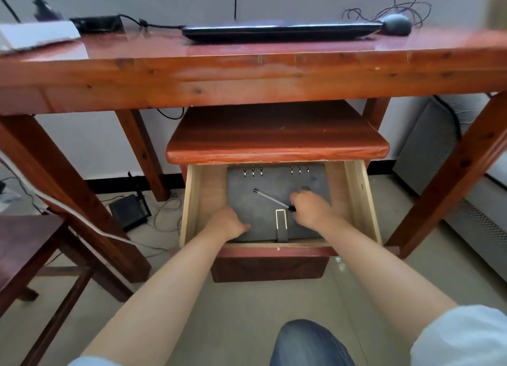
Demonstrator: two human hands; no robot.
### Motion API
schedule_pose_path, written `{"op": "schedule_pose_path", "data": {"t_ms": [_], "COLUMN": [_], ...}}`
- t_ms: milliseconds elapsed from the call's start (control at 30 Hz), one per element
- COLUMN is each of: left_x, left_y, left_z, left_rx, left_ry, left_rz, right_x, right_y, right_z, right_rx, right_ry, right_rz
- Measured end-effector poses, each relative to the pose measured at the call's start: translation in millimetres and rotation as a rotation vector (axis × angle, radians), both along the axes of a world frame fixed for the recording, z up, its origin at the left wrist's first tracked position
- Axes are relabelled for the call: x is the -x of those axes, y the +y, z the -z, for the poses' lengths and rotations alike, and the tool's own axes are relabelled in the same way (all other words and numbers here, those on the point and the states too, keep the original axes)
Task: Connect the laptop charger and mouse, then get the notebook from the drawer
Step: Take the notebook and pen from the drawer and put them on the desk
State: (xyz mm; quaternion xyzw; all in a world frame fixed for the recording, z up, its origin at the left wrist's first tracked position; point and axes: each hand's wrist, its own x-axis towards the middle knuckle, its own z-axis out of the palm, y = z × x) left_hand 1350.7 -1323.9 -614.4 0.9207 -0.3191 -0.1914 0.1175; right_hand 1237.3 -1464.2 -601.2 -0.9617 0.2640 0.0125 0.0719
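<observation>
With both arms reaching into the open pale-wood drawer (192, 201), the flat grey ring-bound notebook (263, 201) lies directly under them, rings at the far edge; my left hand (229, 223) is curled at its near-left edge; my right hand (310, 207) pinches the slim white pen (270, 197) lying diagonally on the cover; left looks better placed to lift.

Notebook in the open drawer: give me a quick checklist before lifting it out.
1. Drawer pulled out far enough: ok, the notebook is almost fully exposed.
2. Left hand on the notebook's near left edge: ok.
3. Right hand on the notebook: not ok, its fingers are at the pen.
4. Pen off the cover: not ok, it lies on top and could roll.
5. Strap fastened: cannot tell.
6. Space above to lift: ok, though the cabinet top overhangs the far edge.
</observation>
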Motion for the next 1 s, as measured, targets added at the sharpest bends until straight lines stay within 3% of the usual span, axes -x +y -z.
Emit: {"op": "schedule_pose_path", "data": {"t_ms": [100, 200, 300, 700, 767, 833, 900, 1000], "left_x": [-1, -1, 2, -6, -3, -1, 4, 13], "left_y": [-11, -14, -19, -13, -9, 0, 16, 35], "left_z": [9, 14, 17, 5, -5, -11, -19, -25], "left_rx": [0.045, 0.109, 0.22, 0.551, 0.561, 0.434, 0.247, 0.155], "left_ry": [0.039, 0.112, 0.174, 0.488, 0.437, 0.283, 0.028, -0.302], "left_rz": [-0.078, -0.182, -0.316, -0.591, -0.537, -0.384, -0.154, 0.273], "right_x": [2, 21, 33, 36, 41, 48, 55, 63], "right_y": [-2, -14, -19, -31, -28, -24, -19, -9], "right_z": [3, 8, 13, 0, -10, -19, -27, -36], "right_rx": [-0.027, -0.053, -0.209, -0.831, -0.846, -0.832, -0.86, -0.987], "right_ry": [-0.039, -0.156, -0.115, -0.338, -0.289, -0.231, -0.249, -0.381], "right_rz": [0.096, 0.371, 0.549, 0.669, 0.637, 0.587, 0.596, 0.636]}}
